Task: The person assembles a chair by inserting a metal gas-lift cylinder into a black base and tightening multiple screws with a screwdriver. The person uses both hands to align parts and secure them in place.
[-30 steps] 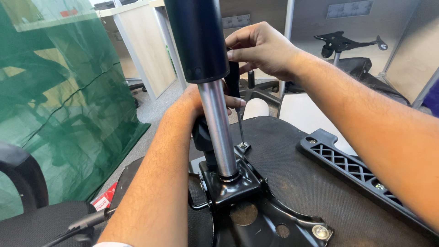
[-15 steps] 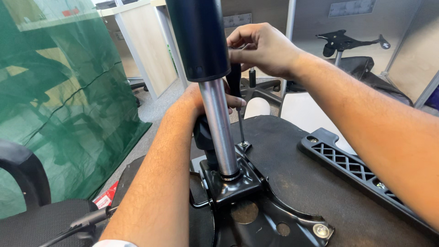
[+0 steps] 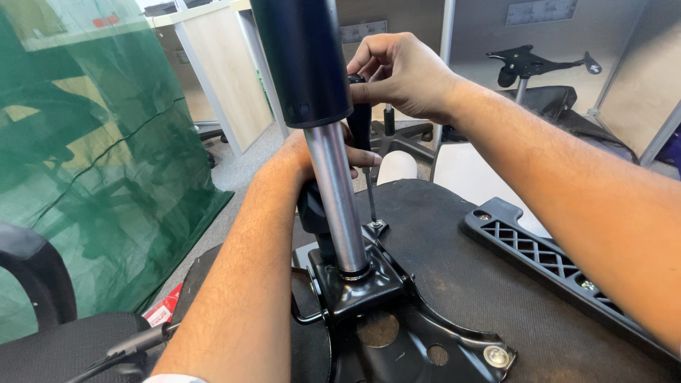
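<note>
An upturned office chair seat [image 3: 454, 269] lies before me, with a black metal mechanism plate [image 3: 397, 326] bolted to its underside. A silver gas-lift column with a black upper sleeve [image 3: 333, 184] rises from the plate. My right hand [image 3: 401, 74] grips the black handle of a screwdriver [image 3: 363, 149], whose tip stands upright on a screw at the plate's far corner. My left hand [image 3: 312, 159] sits behind the column, mostly hidden, with its fingers by the screwdriver's handle and shaft.
A black plastic armrest bracket [image 3: 553, 255] lies on the seat at the right. Green netting [image 3: 92, 177] hangs at the left, with another chair's armrest [image 3: 35, 276] below it. Desks, partitions and another chair mechanism [image 3: 539, 64] stand behind.
My right hand has turned slightly on the screwdriver handle. The view has shifted a little; nothing else has moved.
</note>
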